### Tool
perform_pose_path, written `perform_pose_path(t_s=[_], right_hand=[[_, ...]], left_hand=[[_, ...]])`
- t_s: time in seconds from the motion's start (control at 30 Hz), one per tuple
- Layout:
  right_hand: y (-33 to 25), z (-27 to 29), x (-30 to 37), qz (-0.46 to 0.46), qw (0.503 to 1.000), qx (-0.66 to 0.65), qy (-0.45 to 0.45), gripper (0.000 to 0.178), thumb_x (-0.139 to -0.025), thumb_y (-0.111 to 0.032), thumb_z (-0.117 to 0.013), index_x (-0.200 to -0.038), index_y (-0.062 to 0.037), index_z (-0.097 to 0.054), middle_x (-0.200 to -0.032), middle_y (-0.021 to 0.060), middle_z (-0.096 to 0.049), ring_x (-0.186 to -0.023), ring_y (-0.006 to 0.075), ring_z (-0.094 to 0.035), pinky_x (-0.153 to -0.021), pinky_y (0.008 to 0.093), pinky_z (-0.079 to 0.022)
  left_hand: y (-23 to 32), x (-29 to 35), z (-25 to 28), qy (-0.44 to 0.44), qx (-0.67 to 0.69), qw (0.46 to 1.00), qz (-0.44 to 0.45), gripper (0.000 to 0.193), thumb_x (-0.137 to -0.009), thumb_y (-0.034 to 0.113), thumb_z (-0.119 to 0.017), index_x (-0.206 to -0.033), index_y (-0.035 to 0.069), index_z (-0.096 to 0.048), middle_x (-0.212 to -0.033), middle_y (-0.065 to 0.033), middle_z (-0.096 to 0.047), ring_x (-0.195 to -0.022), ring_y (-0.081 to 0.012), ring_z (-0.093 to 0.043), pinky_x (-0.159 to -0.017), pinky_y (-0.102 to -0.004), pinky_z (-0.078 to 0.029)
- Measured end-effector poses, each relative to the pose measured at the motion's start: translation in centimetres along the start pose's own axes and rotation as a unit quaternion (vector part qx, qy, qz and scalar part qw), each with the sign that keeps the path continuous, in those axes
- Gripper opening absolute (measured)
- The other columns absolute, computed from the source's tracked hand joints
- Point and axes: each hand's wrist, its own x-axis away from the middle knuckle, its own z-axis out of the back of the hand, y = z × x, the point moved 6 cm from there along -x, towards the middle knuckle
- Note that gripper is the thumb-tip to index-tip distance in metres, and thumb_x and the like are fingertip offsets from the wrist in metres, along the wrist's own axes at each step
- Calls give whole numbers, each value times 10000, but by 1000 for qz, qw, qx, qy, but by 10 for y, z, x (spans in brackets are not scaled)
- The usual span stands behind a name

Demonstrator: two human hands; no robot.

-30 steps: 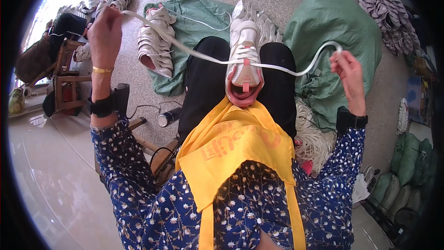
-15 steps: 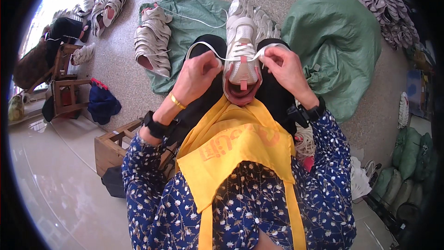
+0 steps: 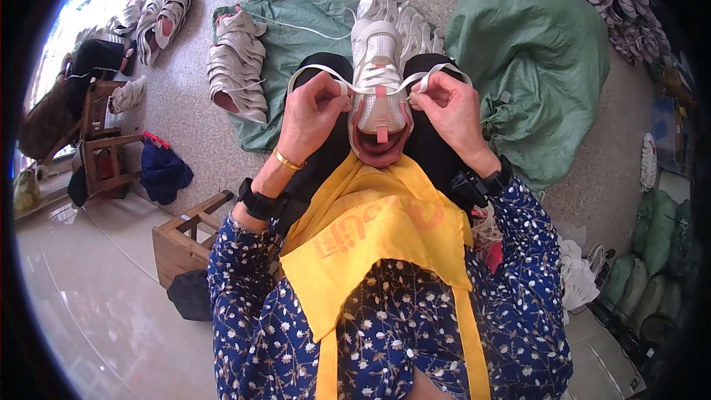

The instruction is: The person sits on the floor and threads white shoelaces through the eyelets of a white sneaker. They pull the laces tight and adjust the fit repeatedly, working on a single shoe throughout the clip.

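Observation:
A white and beige shoe upper with pink lining lies between my knees, its heel opening toward me. White shoelace crosses its tongue, with an end running out to each side. On the left side of the upper, my left hand pinches one lace end, which loops up over the knuckles. My right hand pinches the other end on the right side, and that end arcs above the fingers. Both hands are close to the upper's edges, fingertips pointing inward.
Stacked shoe uppers lie at the left of a green sack on the floor. A full green sack stands to the right. Wooden stools are on my left. More grey uppers are piled at the far right.
Both hands have come slightly lower, and the right fingers now point down more beside the upper. The lace loop over the right hand has widened. The whole view has shifted a little.

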Motion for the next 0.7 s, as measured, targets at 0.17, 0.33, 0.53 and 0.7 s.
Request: perform_pose_path(t_s=[0.17,0.33,0.53,0.7], right_hand=[[-8,-4,2,38,995,88,0,76,-905,51,-702,-921,12,-638,-898,35,-727,-844,89,-707,-781,247,-583],[-16,-8,-3,76,986,148,14,119,-838,-23,-763,-823,16,-652,-747,98,-713,-682,147,-724,-625,287,-551],[-24,-10,-4,68,981,181,0,112,-842,-10,-750,-825,19,-643,-715,89,-695,-661,129,-704,-617,278,-543],[-15,-10,-4,54,992,113,-11,95,-860,37,-719,-837,21,-628,-743,50,-690,-694,73,-675,-629,250,-537]], left_hand=[[-5,1,0,15,27,1000,0,78,-885,-49,-648,-894,-30,-573,-871,-97,-742,-815,-119,-727,-718,-255,-560],[-3,2,0,4,50,998,27,45,-972,-44,-613,-947,-22,-584,-1042,-99,-717,-904,-112,-675,-843,-256,-561],[-3,3,-4,31,121,992,15,64,-977,-43,-610,-941,-16,-566,-1037,-110,-711,-895,-117,-677,-844,-259,-567],[-8,3,-9,63,168,984,7,65,-923,-75,-631,-942,-40,-580,-960,-102,-734,-868,-132,-719,-799,-264,-587]])
